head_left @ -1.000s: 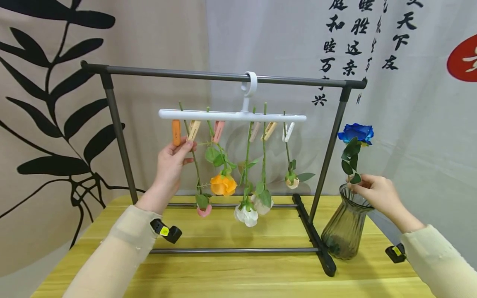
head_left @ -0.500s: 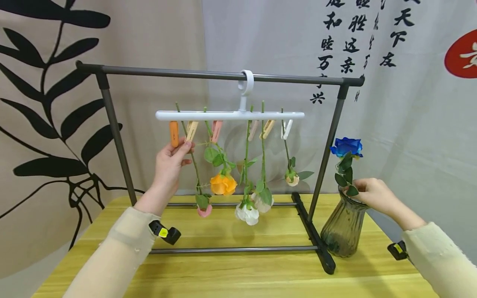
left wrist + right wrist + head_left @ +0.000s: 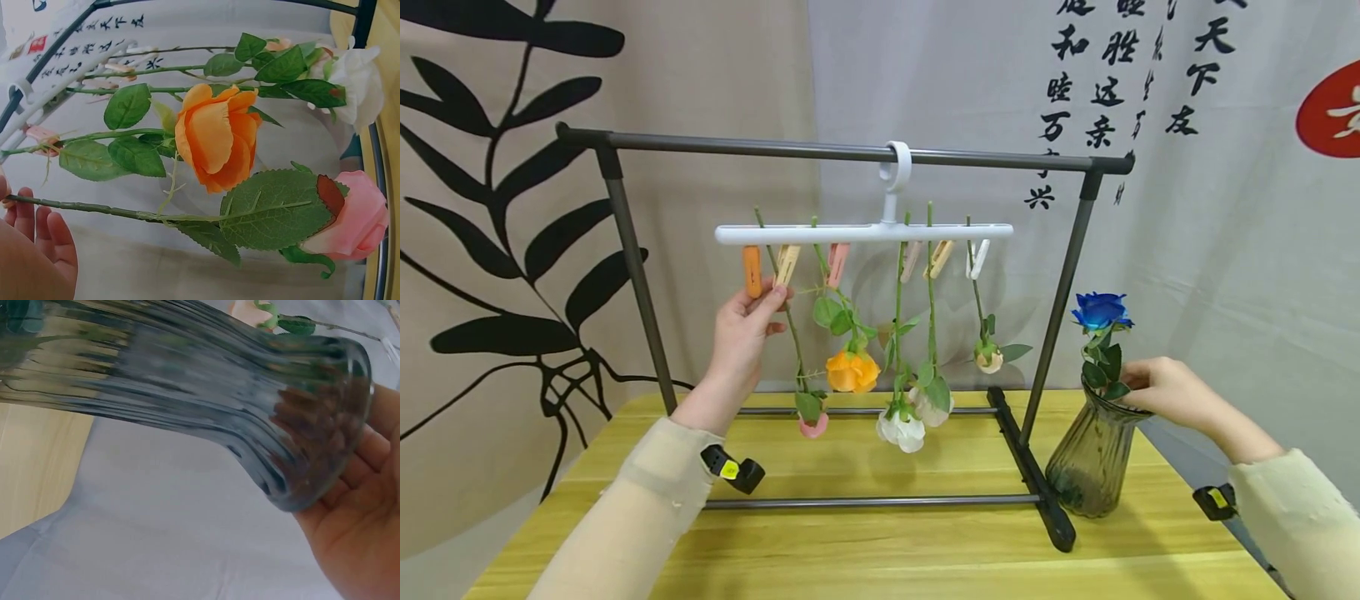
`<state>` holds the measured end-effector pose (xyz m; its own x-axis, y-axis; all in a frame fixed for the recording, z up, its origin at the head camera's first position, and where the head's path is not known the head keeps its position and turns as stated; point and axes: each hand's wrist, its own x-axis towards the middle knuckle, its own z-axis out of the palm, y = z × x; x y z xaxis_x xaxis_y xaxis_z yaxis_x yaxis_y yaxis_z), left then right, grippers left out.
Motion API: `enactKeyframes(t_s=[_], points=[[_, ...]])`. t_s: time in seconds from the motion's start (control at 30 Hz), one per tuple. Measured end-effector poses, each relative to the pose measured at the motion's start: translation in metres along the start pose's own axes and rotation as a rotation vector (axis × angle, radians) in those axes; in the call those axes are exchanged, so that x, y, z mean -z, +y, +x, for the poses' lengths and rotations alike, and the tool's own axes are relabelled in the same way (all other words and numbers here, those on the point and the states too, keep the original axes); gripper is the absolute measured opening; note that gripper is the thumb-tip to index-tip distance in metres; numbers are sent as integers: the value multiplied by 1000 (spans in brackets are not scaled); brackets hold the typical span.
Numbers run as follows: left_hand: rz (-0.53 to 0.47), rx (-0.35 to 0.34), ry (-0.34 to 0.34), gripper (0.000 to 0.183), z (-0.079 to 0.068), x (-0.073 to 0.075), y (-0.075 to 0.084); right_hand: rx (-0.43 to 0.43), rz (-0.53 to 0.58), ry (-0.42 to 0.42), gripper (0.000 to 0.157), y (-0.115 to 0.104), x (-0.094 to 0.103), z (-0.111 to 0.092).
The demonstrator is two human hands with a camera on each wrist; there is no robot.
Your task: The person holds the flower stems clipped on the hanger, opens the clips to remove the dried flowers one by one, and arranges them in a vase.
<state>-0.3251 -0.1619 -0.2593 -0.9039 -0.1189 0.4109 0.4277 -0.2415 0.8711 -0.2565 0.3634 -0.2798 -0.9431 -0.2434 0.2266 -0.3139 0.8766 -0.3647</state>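
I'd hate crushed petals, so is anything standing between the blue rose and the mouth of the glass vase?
Nothing visible does: the blue rose stands over the glass vase, lower leaves at its mouth, with the right hand beside them.

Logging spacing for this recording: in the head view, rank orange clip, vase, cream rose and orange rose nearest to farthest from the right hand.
1. Vase: below and left of the right hand.
2. Cream rose: left of the vase.
3. Orange rose: farther left, head down.
4. Orange clip: farthest left, under the hanger's end.
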Motion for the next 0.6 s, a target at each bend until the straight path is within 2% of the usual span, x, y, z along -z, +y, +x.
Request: enactKeyframes(t_s=[0.13,0.27,0.43,0.6], points=[[13,-1,4,15,-1,0,0,-10,-4,8,30,1,7,-3],[26,0,9,16,-1,-1,1,-30,-2,33,35,-1,16,-6],[29,9,10,18,-1,0,2,-13,1,96,33,-8,32,-9],[28,12,13,18,-1,0,1,44,19,178,26,-30,47,-8]])
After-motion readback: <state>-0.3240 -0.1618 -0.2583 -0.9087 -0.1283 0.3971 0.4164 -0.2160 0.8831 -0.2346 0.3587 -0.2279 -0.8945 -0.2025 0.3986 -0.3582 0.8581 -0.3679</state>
